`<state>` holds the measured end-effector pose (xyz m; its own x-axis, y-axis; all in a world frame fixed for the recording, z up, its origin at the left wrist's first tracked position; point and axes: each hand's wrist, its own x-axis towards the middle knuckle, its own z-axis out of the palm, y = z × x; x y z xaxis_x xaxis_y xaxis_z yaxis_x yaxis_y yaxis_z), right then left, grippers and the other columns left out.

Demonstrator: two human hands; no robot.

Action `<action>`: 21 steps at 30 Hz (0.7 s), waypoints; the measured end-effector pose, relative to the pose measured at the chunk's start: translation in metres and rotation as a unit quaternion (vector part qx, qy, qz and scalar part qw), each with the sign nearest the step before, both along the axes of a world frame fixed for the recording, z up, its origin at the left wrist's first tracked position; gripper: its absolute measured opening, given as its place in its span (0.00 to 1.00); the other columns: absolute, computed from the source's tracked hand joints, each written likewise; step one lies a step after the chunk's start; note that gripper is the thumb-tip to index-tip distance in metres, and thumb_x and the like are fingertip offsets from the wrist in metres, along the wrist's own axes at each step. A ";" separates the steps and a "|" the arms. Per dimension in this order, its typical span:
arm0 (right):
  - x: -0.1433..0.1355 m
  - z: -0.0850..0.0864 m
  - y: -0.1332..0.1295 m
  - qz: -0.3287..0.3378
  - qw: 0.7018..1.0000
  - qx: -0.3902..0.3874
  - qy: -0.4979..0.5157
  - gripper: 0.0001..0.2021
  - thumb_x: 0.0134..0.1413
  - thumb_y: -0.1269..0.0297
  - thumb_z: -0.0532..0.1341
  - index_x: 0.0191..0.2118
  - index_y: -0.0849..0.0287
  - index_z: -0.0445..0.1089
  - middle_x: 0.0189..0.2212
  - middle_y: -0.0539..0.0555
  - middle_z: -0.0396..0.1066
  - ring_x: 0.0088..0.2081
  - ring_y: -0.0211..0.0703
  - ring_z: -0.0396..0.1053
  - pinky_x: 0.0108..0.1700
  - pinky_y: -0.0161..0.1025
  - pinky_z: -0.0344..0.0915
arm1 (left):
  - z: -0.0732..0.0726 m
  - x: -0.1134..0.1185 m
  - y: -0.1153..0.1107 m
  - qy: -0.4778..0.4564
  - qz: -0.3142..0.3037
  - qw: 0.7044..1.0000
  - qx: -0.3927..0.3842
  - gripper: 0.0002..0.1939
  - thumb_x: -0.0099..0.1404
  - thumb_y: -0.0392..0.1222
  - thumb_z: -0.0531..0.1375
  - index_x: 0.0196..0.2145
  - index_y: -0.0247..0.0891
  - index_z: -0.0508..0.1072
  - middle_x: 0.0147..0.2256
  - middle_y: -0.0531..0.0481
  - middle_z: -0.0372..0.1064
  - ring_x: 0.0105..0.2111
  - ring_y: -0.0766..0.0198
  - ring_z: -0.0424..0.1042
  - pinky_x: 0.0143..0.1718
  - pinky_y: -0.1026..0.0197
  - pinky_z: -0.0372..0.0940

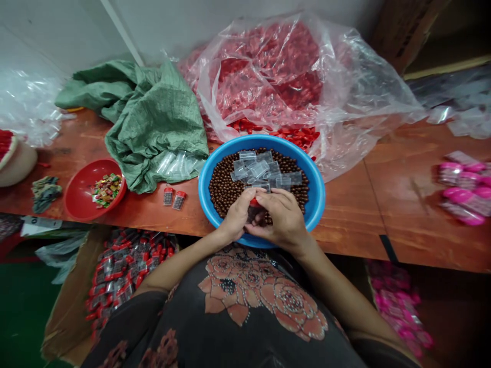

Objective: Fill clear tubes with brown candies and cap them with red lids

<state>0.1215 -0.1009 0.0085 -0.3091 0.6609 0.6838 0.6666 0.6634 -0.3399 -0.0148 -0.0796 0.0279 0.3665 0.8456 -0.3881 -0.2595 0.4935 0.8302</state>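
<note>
Both my hands meet over the near part of a blue basin (319,191) holding small brown balls (222,186). Between my left hand (238,213) and my right hand (284,217) is a small container with a red top (253,202); the fingers of both hands are closed around it, and they hide most of its body. Clear plastic containers (258,168) lie in a heap on the balls, just beyond my fingertips. To the left of the basin, two filled containers with red caps (179,200) rest on the wooden table (345,225).
Behind the basin lies a large clear bag of red pieces (268,66). A green sack (153,117) and a red bowl of wrapped sweets (72,197) are at left. Below the table edge stands a box of red-capped containers (123,266). Pink-capped containers (466,186) are at right.
</note>
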 end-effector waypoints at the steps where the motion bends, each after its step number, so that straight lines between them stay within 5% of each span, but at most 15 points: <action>1: 0.000 0.000 0.000 0.009 1.000 -0.001 0.006 0.29 0.49 0.58 0.68 0.57 0.53 0.62 0.43 0.56 0.78 0.46 0.51 0.75 0.54 0.54 0.67 | 0.001 0.001 0.000 -0.010 -0.002 1.000 -0.009 0.20 0.69 0.53 0.49 0.47 0.37 0.70 0.20 0.56 0.62 0.18 0.70 0.59 0.19 0.67 0.55; 6: 0.012 0.008 0.001 0.048 0.984 -0.169 0.043 0.37 0.43 0.50 0.72 0.59 0.53 0.62 0.51 0.59 0.74 0.51 0.55 0.73 0.54 0.57 0.68 | 0.006 -0.007 0.001 -0.067 -0.055 0.996 -0.029 0.26 0.69 0.55 0.46 0.57 0.37 0.64 0.16 0.59 0.57 0.15 0.69 0.55 0.19 0.66 0.56; 11: 0.033 0.014 0.008 0.078 0.897 -0.389 0.195 0.25 0.51 0.44 0.67 0.50 0.53 0.71 0.41 0.54 0.77 0.41 0.48 0.77 0.43 0.47 0.74 | 0.009 -0.024 0.007 -0.009 -0.130 0.991 0.032 0.31 0.69 0.62 0.48 0.60 0.39 0.63 0.20 0.57 0.61 0.18 0.69 0.59 0.25 0.63 0.63; 13: 0.034 0.016 0.008 0.081 0.896 -0.379 0.217 0.26 0.52 0.44 0.66 0.52 0.53 0.71 0.44 0.55 0.76 0.43 0.48 0.76 0.46 0.47 0.74 | 0.008 -0.029 0.011 0.053 -0.163 0.980 0.096 0.32 0.66 0.63 0.55 0.59 0.39 0.67 0.28 0.51 0.70 0.27 0.65 0.69 0.33 0.60 0.68; 15: 0.031 0.017 0.006 0.074 0.928 -0.321 0.172 0.33 0.49 0.45 0.68 0.59 0.52 0.66 0.51 0.58 0.73 0.50 0.52 0.73 0.52 0.51 0.72 | 0.005 -0.031 0.014 0.100 -0.174 0.964 0.172 0.30 0.63 0.59 0.61 0.57 0.40 0.70 0.43 0.44 0.75 0.44 0.57 0.73 0.48 0.55 0.68; 18: 0.021 0.018 0.002 0.071 0.965 -0.245 0.052 0.44 0.47 0.48 0.71 0.67 0.54 0.55 0.57 0.63 0.67 0.58 0.58 0.67 0.58 0.57 0.67 | -0.004 -0.030 0.015 0.144 -0.137 0.950 0.239 0.29 0.63 0.55 0.63 0.58 0.40 0.69 0.59 0.41 0.67 0.60 0.52 0.64 0.64 0.48 0.56; 21: 0.012 0.015 0.001 0.053 0.980 -0.192 -0.025 0.44 0.53 0.55 0.69 0.70 0.57 0.46 0.59 0.66 0.65 0.59 0.60 0.65 0.59 0.60 0.66 | -0.010 -0.030 0.011 0.187 -0.085 0.943 0.261 0.28 0.67 0.55 0.59 0.59 0.39 0.68 0.61 0.40 0.64 0.63 0.51 0.61 0.67 0.46 0.51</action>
<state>0.1334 -0.1003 0.0234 -0.4166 0.8285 0.3742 0.6227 0.5600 -0.5464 -0.0445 -0.0683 0.0180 0.4334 0.8990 -0.0635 0.1462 -0.0006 0.9893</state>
